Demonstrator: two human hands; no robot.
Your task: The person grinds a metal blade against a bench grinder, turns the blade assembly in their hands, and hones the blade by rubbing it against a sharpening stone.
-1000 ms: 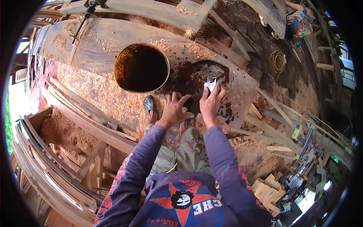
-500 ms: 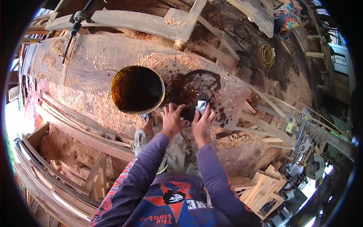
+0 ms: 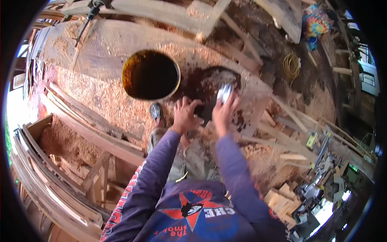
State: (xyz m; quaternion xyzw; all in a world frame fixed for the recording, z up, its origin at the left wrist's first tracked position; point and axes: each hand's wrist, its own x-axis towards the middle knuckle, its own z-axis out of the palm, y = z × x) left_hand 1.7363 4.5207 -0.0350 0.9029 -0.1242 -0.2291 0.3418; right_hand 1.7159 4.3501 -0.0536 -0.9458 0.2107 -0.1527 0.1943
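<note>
My left hand (image 3: 186,115) is at the left edge of a dark, wet-looking flat piece (image 3: 208,110), its thumb and forefinger bent around that edge. In my right hand (image 3: 225,109) is a small whitish-silver wad (image 3: 224,92), blurred by motion; whether it is cloth or something else I cannot tell. The wad is over the upper right end of the dark piece. Beyond both hands, a dark brown wet patch (image 3: 198,80) with spatters stains the board (image 3: 258,93). A large round bucket (image 3: 179,76) of dark liquid stands left of the patch.
Wood shavings (image 3: 100,94) lie around the board and floor. A drill with a long bit (image 3: 89,18) rests at the upper left. Long planks (image 3: 92,133) run along the left. At the upper right are coiled yellow cord (image 3: 291,65) and a person in a tie-dye shirt (image 3: 317,22).
My right hand has moved up and right with the whitish wad, away from my left hand. My left hand stays by the dark piece. The whole view has shifted somewhat.
</note>
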